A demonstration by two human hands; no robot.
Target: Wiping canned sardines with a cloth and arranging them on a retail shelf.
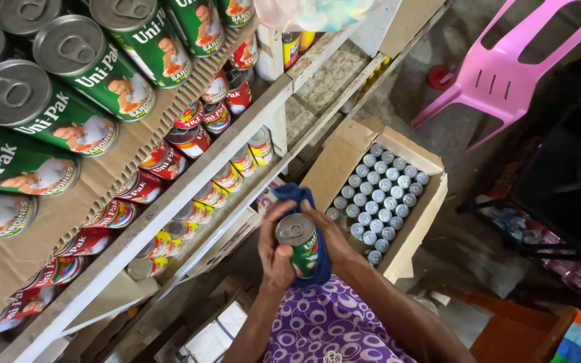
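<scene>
A white shelf (189, 185) runs slantwise across the left of the view, its upper level lined with brown cardboard carrying green-labelled tins (68, 101), its lower levels packed with red-labelled tins (189, 138). Below, on the floor, an open cardboard box (344, 154) holds rows of upright tins with silver tops (381, 198). A pink plastic chair (506, 67) stands at the upper right. In the middle, the left hand (274, 252) has its fingers wrapped around a green tin (300, 243), held upright above the purple patterned lap. The right hand (334, 238) presses a blue cloth (304, 198) against the tin's far side, fingers closed on the cloth.
</scene>
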